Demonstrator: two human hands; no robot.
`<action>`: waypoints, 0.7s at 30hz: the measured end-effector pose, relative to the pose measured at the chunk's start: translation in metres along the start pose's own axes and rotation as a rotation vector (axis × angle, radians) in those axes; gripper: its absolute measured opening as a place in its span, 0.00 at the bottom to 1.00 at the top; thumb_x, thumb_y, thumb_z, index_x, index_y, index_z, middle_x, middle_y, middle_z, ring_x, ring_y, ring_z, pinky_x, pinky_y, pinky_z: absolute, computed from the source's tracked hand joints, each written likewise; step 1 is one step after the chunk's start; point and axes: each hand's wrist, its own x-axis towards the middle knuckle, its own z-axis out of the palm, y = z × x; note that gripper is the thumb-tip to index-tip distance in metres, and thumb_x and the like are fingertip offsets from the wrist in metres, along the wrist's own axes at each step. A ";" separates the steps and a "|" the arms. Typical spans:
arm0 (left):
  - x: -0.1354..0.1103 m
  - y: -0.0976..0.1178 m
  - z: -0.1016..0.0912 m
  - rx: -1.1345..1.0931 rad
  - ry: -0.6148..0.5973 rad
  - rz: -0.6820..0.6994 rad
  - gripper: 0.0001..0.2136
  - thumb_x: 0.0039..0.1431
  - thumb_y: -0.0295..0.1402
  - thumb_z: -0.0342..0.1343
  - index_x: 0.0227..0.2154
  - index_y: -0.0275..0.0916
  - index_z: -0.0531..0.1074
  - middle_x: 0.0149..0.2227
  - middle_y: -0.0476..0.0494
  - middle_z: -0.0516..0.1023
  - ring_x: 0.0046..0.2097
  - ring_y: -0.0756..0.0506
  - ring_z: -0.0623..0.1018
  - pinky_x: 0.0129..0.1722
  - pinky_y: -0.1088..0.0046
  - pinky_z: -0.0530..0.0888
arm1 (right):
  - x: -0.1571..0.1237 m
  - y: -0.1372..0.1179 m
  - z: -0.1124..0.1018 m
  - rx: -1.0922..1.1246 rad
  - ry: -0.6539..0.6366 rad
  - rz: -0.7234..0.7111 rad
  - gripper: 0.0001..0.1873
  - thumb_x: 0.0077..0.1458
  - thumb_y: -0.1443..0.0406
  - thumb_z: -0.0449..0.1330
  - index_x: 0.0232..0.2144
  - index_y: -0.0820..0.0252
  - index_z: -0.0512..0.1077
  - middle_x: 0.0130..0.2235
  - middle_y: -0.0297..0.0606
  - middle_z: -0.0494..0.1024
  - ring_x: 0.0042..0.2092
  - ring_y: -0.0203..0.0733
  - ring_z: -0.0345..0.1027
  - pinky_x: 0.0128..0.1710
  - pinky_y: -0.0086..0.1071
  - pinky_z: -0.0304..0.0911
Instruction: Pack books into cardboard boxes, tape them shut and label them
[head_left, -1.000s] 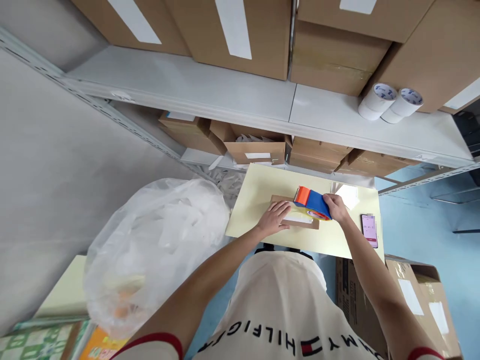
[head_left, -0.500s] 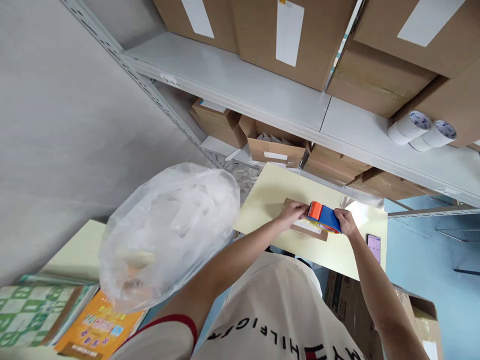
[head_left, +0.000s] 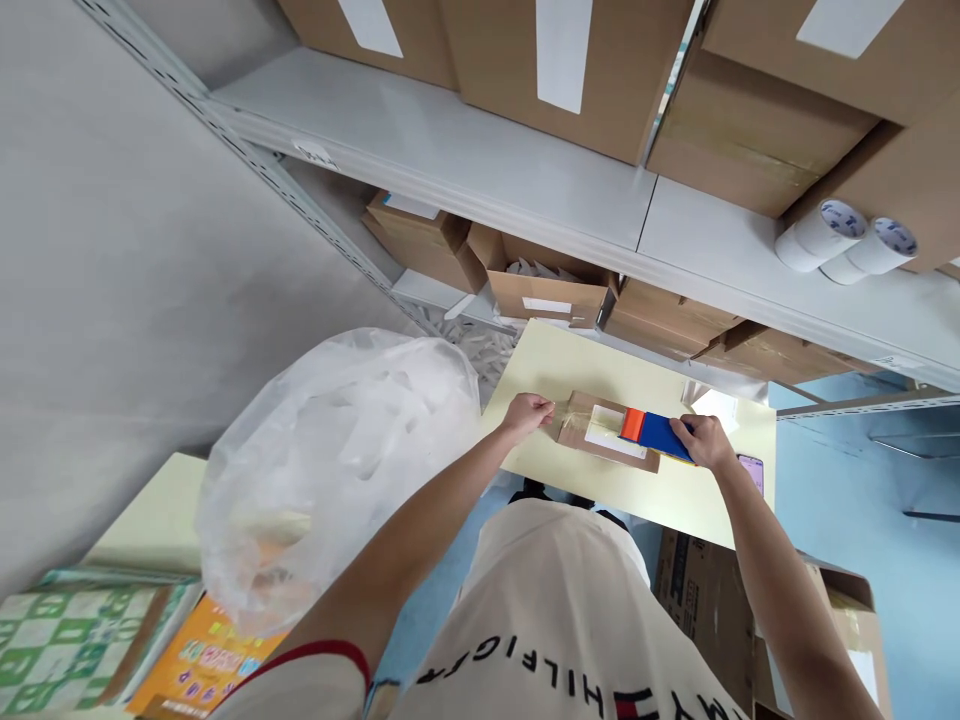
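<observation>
A flat cardboard box with a white label lies on the pale yellow table. My right hand is wrapped round a blue and orange tape dispenser, whose orange end is over the box's label. Clear tape runs from the dispenser across the box to the left. Just past the box's left end, my left hand pinches the loose end of that tape.
A big clear bag of white filling bulges left of the table. A phone lies at the table's right edge. Ahead, a grey shelf holds cardboard boxes and white tape rolls. An open carton stands below at the right.
My left hand has moved left, away from the dispenser, and a length of clear tape now stretches over the box. My right hand with the dispenser has shifted slightly right.
</observation>
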 end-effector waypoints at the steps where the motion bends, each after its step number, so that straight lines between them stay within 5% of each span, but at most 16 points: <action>1: 0.001 -0.005 0.006 0.023 0.005 0.016 0.09 0.53 0.36 0.64 0.25 0.36 0.76 0.27 0.42 0.82 0.31 0.44 0.82 0.36 0.65 0.79 | 0.000 -0.001 0.001 -0.008 0.003 -0.001 0.27 0.56 0.46 0.46 0.13 0.53 0.52 0.14 0.31 0.56 0.19 0.36 0.50 0.24 0.33 0.51; 5: 0.003 -0.020 0.023 0.108 0.070 0.107 0.07 0.56 0.35 0.60 0.35 0.40 0.79 0.40 0.43 0.84 0.47 0.41 0.81 0.52 0.63 0.75 | -0.002 -0.003 0.002 -0.027 0.050 0.001 0.28 0.57 0.45 0.46 0.13 0.53 0.51 0.14 0.32 0.58 0.19 0.36 0.51 0.23 0.33 0.52; 9: 0.002 -0.036 0.027 0.209 0.146 0.178 0.29 0.57 0.40 0.59 0.60 0.37 0.65 0.58 0.33 0.74 0.62 0.35 0.70 0.60 0.54 0.68 | -0.003 -0.004 0.003 -0.023 0.041 -0.011 0.28 0.58 0.46 0.46 0.13 0.53 0.51 0.14 0.32 0.57 0.18 0.36 0.50 0.23 0.33 0.51; 15: -0.011 -0.052 0.037 0.279 -0.045 0.339 0.30 0.68 0.49 0.40 0.67 0.40 0.53 0.68 0.34 0.59 0.68 0.39 0.62 0.61 0.60 0.67 | -0.004 -0.004 0.003 -0.008 0.032 0.010 0.28 0.57 0.46 0.46 0.13 0.52 0.50 0.14 0.32 0.57 0.19 0.36 0.50 0.23 0.34 0.50; 18: -0.014 -0.033 0.037 0.411 -0.133 0.460 0.48 0.55 0.60 0.53 0.69 0.35 0.44 0.71 0.27 0.46 0.71 0.32 0.50 0.65 0.50 0.57 | -0.003 -0.003 0.002 -0.001 0.020 0.008 0.29 0.57 0.44 0.45 0.13 0.52 0.50 0.14 0.32 0.57 0.19 0.37 0.52 0.23 0.34 0.49; 21: -0.012 -0.001 0.038 0.786 -0.278 0.777 0.66 0.34 0.62 0.65 0.69 0.29 0.40 0.71 0.23 0.37 0.71 0.25 0.38 0.66 0.42 0.40 | -0.001 -0.004 0.003 -0.001 0.019 -0.004 0.28 0.58 0.45 0.46 0.13 0.53 0.51 0.14 0.33 0.59 0.19 0.37 0.54 0.24 0.33 0.50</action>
